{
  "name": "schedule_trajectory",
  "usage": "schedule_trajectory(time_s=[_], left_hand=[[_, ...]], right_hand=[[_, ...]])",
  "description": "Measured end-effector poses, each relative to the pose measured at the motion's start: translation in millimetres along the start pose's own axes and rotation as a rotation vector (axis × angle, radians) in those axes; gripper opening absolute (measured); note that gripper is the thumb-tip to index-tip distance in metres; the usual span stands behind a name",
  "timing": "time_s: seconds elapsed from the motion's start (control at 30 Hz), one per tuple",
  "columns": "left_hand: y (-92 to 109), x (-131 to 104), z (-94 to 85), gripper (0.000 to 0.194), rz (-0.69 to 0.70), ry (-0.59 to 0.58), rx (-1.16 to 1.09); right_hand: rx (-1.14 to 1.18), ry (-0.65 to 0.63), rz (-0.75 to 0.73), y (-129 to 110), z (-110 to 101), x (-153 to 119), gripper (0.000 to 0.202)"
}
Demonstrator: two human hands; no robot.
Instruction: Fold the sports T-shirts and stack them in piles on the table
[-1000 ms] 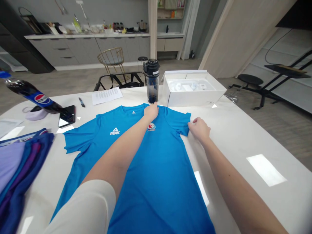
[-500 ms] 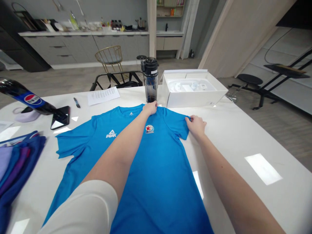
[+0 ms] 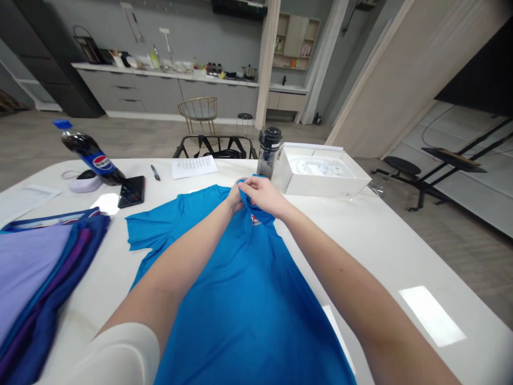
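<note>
A blue T-shirt (image 3: 240,283) lies spread on the white table, its collar end away from me. At the shirt's far right shoulder, my left hand (image 3: 235,197) is closed on the cloth, partly hidden behind the other hand. My right hand (image 3: 260,195) pinches the right sleeve, which is folded inward over the chest so that the round badge (image 3: 255,220) is only partly visible. Both hands meet there, touching or nearly so. The left sleeve (image 3: 150,230) lies flat and outspread.
Just beyond my hands stand a dark water bottle (image 3: 269,152) and an open white box (image 3: 324,179). On the left are a cola bottle (image 3: 98,160), a phone (image 3: 132,192), a pen (image 3: 155,172), a paper sheet (image 3: 194,167) and a stack of folded clothes (image 3: 36,267).
My right hand has carried the right sleeve inward to the left hand, folding it over the shirt's chest. The left hand keeps its hold at the shoulder. The camera view has shifted.
</note>
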State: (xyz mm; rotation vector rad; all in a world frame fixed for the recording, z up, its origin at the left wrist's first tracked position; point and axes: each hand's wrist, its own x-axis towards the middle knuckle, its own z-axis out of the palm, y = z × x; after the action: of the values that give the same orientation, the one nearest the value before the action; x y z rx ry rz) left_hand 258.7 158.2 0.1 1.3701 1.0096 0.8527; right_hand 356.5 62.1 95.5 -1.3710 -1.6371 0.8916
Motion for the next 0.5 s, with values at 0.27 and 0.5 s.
schedule_trajectory(time_s=[0.27,0.5], left_hand=[[-23.8,-81.9,-95.6,0.061,-0.392,-0.003,-0.003],[-33.8,-95.4,-77.9,0.026,-0.195,0.135,0.771]], right_hand=[[-0.610,0.124,0.138,91.6,26.7,43.9,0.045],[-0.911,0.014,0.147,126.2,38.4,62.3,0.033]])
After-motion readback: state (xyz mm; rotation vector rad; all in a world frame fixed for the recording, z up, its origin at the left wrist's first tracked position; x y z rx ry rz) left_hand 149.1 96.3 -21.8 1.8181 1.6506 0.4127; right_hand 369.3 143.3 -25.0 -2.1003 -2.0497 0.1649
